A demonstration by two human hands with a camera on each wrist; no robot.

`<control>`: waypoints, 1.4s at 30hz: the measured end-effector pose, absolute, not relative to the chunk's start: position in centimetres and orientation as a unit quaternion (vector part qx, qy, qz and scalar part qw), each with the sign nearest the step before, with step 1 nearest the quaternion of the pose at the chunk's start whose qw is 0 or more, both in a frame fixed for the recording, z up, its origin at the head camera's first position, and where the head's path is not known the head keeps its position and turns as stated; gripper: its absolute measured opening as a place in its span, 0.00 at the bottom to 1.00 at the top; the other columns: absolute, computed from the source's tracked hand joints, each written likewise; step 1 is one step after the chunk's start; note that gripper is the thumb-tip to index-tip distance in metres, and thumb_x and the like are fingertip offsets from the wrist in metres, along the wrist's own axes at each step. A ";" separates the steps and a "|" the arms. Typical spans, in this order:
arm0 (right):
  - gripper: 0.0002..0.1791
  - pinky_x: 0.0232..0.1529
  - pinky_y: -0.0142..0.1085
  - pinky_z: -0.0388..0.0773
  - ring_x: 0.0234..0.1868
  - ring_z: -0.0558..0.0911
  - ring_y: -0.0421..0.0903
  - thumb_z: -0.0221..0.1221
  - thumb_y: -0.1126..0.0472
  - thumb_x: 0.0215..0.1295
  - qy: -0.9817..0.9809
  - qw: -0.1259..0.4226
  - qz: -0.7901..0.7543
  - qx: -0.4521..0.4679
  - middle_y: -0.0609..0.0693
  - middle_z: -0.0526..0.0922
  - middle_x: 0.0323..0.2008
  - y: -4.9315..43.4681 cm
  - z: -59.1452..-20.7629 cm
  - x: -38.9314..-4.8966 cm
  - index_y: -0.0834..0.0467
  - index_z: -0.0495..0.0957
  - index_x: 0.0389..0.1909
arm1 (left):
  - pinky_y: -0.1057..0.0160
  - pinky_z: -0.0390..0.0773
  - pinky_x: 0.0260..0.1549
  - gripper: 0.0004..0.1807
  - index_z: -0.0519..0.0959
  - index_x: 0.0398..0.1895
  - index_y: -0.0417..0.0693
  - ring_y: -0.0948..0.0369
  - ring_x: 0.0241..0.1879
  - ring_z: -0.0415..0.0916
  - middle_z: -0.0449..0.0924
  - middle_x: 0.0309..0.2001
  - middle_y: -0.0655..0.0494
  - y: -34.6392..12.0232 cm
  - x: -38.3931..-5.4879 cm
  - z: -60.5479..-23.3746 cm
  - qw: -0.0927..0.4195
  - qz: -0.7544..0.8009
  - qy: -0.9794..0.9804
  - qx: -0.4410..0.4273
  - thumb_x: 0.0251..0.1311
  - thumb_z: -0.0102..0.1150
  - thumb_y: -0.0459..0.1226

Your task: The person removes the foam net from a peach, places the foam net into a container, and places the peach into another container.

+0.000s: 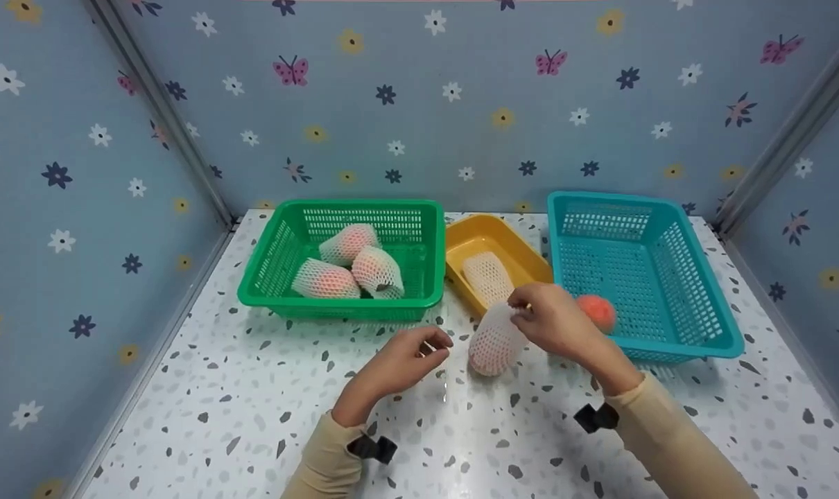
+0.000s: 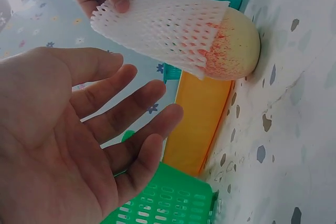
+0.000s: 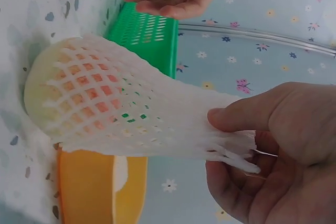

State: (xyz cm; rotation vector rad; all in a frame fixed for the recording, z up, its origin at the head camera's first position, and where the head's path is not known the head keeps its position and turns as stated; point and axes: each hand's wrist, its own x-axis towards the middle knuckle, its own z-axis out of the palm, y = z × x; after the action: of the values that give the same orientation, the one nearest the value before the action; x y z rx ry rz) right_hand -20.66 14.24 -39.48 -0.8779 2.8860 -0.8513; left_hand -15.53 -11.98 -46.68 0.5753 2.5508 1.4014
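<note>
A white foam net sleeve (image 3: 173, 114) surrounds most of a peach (image 2: 239, 45), whose pale yellow end with red speckles pokes out at the bottom against the table. My right hand (image 1: 552, 319) pinches the sleeve's loose upper end between thumb and fingers. To the left of the fruit, my left hand (image 1: 405, 360) is held with fingers loosely bent and nothing in them; its palm (image 2: 47, 135) faces the sleeve in the left wrist view. Behind the sleeved peach, another foam net sleeve (image 1: 487, 276) lies in the yellow tray (image 1: 520, 253).
The green basket (image 1: 343, 303) at left holds three peaches in net sleeves (image 1: 350, 242). At right, the blue basket (image 1: 669, 344) has a bare reddish peach (image 1: 598, 312) in its near left corner, partly behind my right hand. A patterned wall (image 1: 419, 104) rises behind the speckled table (image 1: 253, 430).
</note>
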 end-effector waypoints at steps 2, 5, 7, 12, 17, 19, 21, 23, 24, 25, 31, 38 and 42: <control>0.08 0.36 0.41 0.80 0.33 0.77 0.48 0.62 0.71 0.56 0.920 0.000 -0.273 -0.280 0.52 0.82 0.36 14.5 -39.1 -20.5 0.62 0.82 0.38 | 0.59 0.76 0.44 0.08 0.80 0.47 0.51 0.59 0.45 0.77 0.80 0.45 0.58 -12.0 -15.6 -46.6 0.079 0.469 0.858 0.194 0.70 0.54 0.39; 0.08 0.35 0.41 0.79 0.33 0.76 0.49 0.62 0.72 0.55 0.920 -0.003 -0.274 -0.281 0.52 0.81 0.35 15.0 -38.5 -20.3 0.62 0.82 0.36 | 0.59 0.77 0.44 0.08 0.80 0.47 0.51 0.60 0.44 0.77 0.80 0.44 0.59 -11.9 -15.7 -46.6 0.060 0.454 0.870 0.184 0.69 0.54 0.38; 0.08 0.34 0.40 0.79 0.33 0.76 0.49 0.62 0.72 0.54 0.921 -0.004 -0.272 -0.279 0.52 0.81 0.35 15.3 -38.0 -20.1 0.61 0.82 0.36 | 0.59 0.77 0.42 0.08 0.80 0.47 0.52 0.61 0.43 0.77 0.80 0.43 0.60 -11.8 -15.8 -46.5 0.047 0.435 0.882 0.172 0.69 0.54 0.38; 0.07 0.34 0.40 0.80 0.33 0.77 0.49 0.63 0.70 0.55 0.927 -0.006 -0.269 -0.261 0.52 0.82 0.37 16.0 -36.8 -20.0 0.60 0.82 0.36 | 0.61 0.77 0.39 0.08 0.80 0.47 0.51 0.63 0.40 0.77 0.80 0.41 0.61 -11.6 -15.9 -46.4 0.021 0.388 0.909 0.148 0.68 0.54 0.39; 0.06 0.30 0.39 0.78 0.31 0.75 0.50 0.64 0.70 0.56 0.929 -0.025 -0.273 -0.249 0.53 0.82 0.36 16.2 -35.9 -20.6 0.60 0.81 0.35 | 0.60 0.78 0.40 0.08 0.80 0.45 0.48 0.62 0.40 0.78 0.81 0.40 0.59 -11.2 -16.1 -46.1 -0.013 0.374 0.913 0.163 0.67 0.55 0.38; 0.06 0.29 0.39 0.77 0.30 0.74 0.50 0.64 0.69 0.56 0.930 -0.032 -0.275 -0.243 0.53 0.82 0.36 16.2 -35.7 -21.2 0.60 0.80 0.35 | 0.61 0.78 0.40 0.08 0.80 0.45 0.48 0.62 0.39 0.78 0.81 0.40 0.58 -10.9 -16.2 -45.9 -0.019 0.375 0.912 0.166 0.67 0.55 0.37; 0.06 0.30 0.40 0.78 0.30 0.74 0.50 0.64 0.69 0.56 0.929 -0.042 -0.280 -0.238 0.53 0.82 0.37 16.0 -35.7 -21.7 0.60 0.80 0.35 | 0.62 0.78 0.40 0.08 0.80 0.46 0.48 0.63 0.39 0.78 0.81 0.40 0.59 -10.7 -16.5 -45.7 -0.016 0.376 0.911 0.165 0.67 0.55 0.37; 0.06 0.31 0.41 0.78 0.30 0.74 0.51 0.65 0.69 0.57 0.928 -0.057 -0.285 -0.233 0.54 0.82 0.38 15.7 -35.8 -22.3 0.60 0.79 0.35 | 0.63 0.78 0.40 0.08 0.80 0.45 0.49 0.63 0.39 0.78 0.81 0.40 0.60 -10.3 -16.9 -45.4 -0.009 0.378 0.911 0.163 0.67 0.55 0.37; 0.06 0.32 0.42 0.78 0.31 0.75 0.51 0.65 0.68 0.57 0.928 -0.066 -0.287 -0.229 0.54 0.82 0.38 15.4 -35.9 -22.5 0.60 0.79 0.35 | 0.63 0.79 0.40 0.08 0.80 0.45 0.49 0.64 0.39 0.78 0.81 0.40 0.60 -10.1 -17.1 -45.2 -0.005 0.380 0.910 0.164 0.67 0.55 0.37; 0.06 0.33 0.42 0.79 0.32 0.75 0.51 0.65 0.69 0.57 0.928 -0.075 -0.287 -0.225 0.54 0.82 0.38 15.2 -35.9 -22.8 0.60 0.79 0.35 | 0.63 0.79 0.39 0.08 0.80 0.45 0.49 0.64 0.39 0.78 0.82 0.39 0.60 -9.9 -17.4 -45.0 -0.003 0.382 0.909 0.167 0.67 0.55 0.38; 0.07 0.38 0.44 0.80 0.35 0.76 0.51 0.64 0.70 0.56 0.937 -0.111 -0.265 -0.200 0.54 0.81 0.38 13.3 -36.5 -24.9 0.60 0.77 0.34 | 0.65 0.78 0.35 0.07 0.80 0.44 0.50 0.65 0.38 0.78 0.81 0.39 0.62 -9.0 -18.8 -43.5 0.007 0.383 0.906 0.179 0.68 0.54 0.38; 0.09 0.46 0.47 0.79 0.39 0.78 0.53 0.65 0.71 0.56 0.945 -0.106 -0.246 -0.187 0.56 0.81 0.38 11.6 -38.7 -28.1 0.61 0.77 0.37 | 0.65 0.78 0.35 0.06 0.79 0.43 0.49 0.65 0.37 0.77 0.80 0.38 0.62 -8.6 -19.6 -42.2 0.005 0.371 0.909 0.191 0.68 0.55 0.38; 0.09 0.45 0.46 0.79 0.36 0.77 0.53 0.64 0.71 0.56 0.950 -0.105 -0.229 -0.185 0.56 0.80 0.37 10.9 -39.9 -30.0 0.61 0.77 0.37 | 0.65 0.78 0.33 0.06 0.79 0.43 0.50 0.65 0.36 0.77 0.80 0.38 0.62 -8.5 -19.6 -42.3 0.011 0.374 0.906 0.198 0.68 0.55 0.38</control>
State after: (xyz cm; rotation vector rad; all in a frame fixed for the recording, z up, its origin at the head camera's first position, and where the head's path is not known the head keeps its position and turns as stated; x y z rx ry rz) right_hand -29.95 10.94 -39.91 -0.6237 3.2012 -0.7709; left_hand -19.62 -8.48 -42.25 0.6176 2.8273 1.1675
